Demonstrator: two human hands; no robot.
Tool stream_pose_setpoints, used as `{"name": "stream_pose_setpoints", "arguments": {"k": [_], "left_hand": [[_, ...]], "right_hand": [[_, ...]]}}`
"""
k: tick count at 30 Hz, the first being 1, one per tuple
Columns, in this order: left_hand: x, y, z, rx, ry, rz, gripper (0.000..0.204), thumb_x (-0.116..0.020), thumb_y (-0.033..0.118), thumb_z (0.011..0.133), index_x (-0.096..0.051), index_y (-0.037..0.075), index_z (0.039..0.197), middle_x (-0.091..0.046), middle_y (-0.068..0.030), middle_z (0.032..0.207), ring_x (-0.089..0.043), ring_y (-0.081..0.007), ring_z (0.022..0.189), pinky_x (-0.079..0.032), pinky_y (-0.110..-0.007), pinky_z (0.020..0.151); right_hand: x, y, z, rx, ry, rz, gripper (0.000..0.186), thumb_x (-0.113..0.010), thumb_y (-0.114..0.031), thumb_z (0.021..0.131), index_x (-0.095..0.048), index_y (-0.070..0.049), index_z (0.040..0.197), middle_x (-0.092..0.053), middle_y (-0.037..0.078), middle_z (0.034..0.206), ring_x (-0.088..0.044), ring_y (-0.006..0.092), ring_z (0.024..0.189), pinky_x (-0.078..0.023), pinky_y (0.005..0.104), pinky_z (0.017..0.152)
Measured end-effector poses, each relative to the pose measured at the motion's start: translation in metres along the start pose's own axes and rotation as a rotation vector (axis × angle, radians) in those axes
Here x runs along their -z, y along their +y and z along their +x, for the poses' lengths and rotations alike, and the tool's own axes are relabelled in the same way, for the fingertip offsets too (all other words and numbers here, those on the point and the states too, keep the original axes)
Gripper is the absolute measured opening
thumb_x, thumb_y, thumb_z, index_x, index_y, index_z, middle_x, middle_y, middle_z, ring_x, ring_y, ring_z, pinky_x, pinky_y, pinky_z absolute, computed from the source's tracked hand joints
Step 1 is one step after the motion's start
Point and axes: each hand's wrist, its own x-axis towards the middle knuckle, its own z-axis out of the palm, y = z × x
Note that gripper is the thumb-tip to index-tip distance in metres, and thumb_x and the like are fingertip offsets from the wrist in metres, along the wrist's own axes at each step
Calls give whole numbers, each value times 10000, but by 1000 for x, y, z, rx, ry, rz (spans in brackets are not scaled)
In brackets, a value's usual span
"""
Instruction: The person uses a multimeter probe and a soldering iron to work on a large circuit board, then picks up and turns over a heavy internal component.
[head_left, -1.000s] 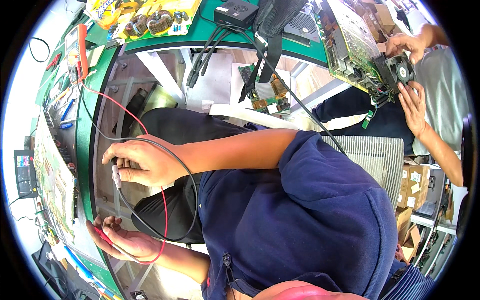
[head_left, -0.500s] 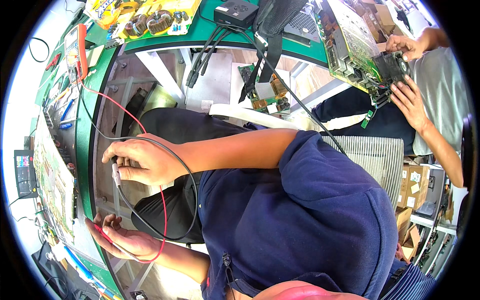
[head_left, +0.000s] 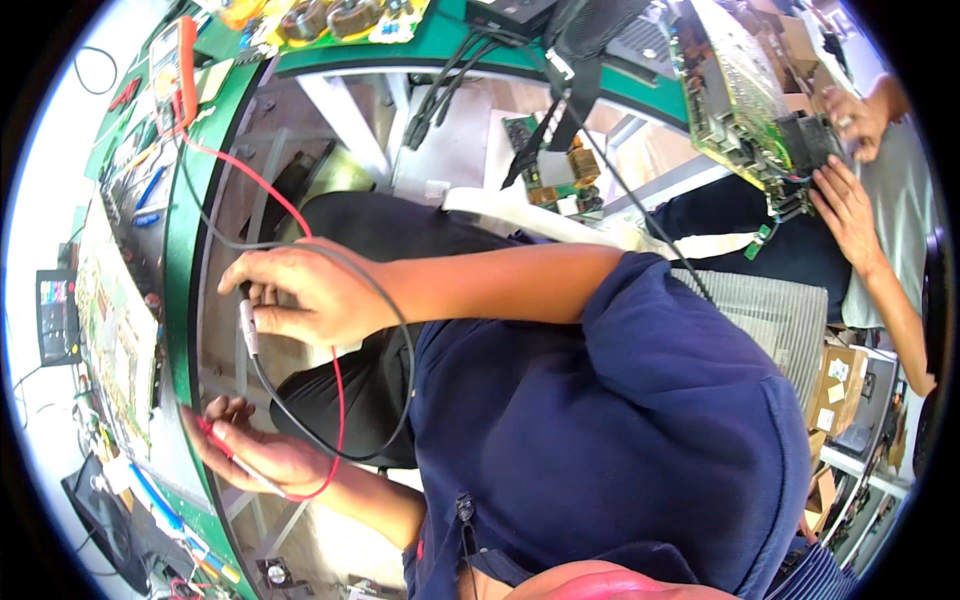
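Note:
My right hand (head_left: 300,290), in the middle left, has its fingers curled round a black test probe (head_left: 249,325), its lead looping down over my lap. Lower down, my left hand (head_left: 250,450) is palm up, holding a red test probe (head_left: 225,450). Both leads run up to an orange-cased multimeter (head_left: 172,75) at the bench corner. Just left of my hands, beyond the green bench edge (head_left: 180,330), lies a large circuit board (head_left: 120,330). I cannot see either probe touching the board.
A co-worker's hands (head_left: 845,200) are on a black fan unit (head_left: 805,140) at an upright board (head_left: 730,90) at right. A coil board (head_left: 350,25), black cables (head_left: 440,90) and strap are along the top. A lower board (head_left: 550,170) and boxes (head_left: 835,390) also show.
My view has shifted slightly, moving most of the scene up and rightward. Both my hands keep their grips. The co-worker's hands and the fan unit have changed position and angle at the board.

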Motion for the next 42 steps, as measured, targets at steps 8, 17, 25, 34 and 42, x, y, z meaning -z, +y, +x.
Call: {"name": "stream_pose_setpoints", "arguments": {"k": [8,17,25,34,42], "left_hand": [[-11,4,-10,-37,-171,-7,429,-492,170,939,-463,-69,1294,-576,-96,925,-497,-155,811,-388,-293,754],[-23,9,-21,43,-247,-3,466,-423,276,986,-475,-66,1299,-584,-162,1079,-546,-193,898,-431,-313,777],[-37,17,-22,-92,-235,2,465,-359,232,994,-471,-109,1290,-501,-244,1320,-509,-295,1206,-385,-378,1031],[-37,18,-23,-95,-197,24,453,-374,227,979,-502,-98,1268,-525,-235,1299,-529,-287,1183,-406,-375,1011],[-30,15,-21,-62,-205,33,454,-406,229,972,-496,-104,1267,-518,-243,1301,-536,-293,1177,-428,-376,1002]], "right_hand": [[-9,3,0,61,14,-32,408,-711,-121,767,-570,-31,1139,-652,117,875,-650,278,775,-507,382,692],[-4,-5,-1,101,-80,-67,466,-664,-79,768,-538,-36,1214,-627,161,1022,-643,312,822,-510,390,695],[-14,-12,-8,189,-206,-202,501,-540,-87,846,-460,-37,1338,-631,178,1008,-627,367,783,-499,431,630],[-22,-11,-9,142,-242,-186,531,-513,-100,864,-396,-41,1378,-620,185,1005,-626,371,780,-496,440,634],[-22,-13,-9,115,-217,-184,482,-545,-105,844,-482,-27,1315,-634,179,979,-630,362,783,-503,433,646]]}}
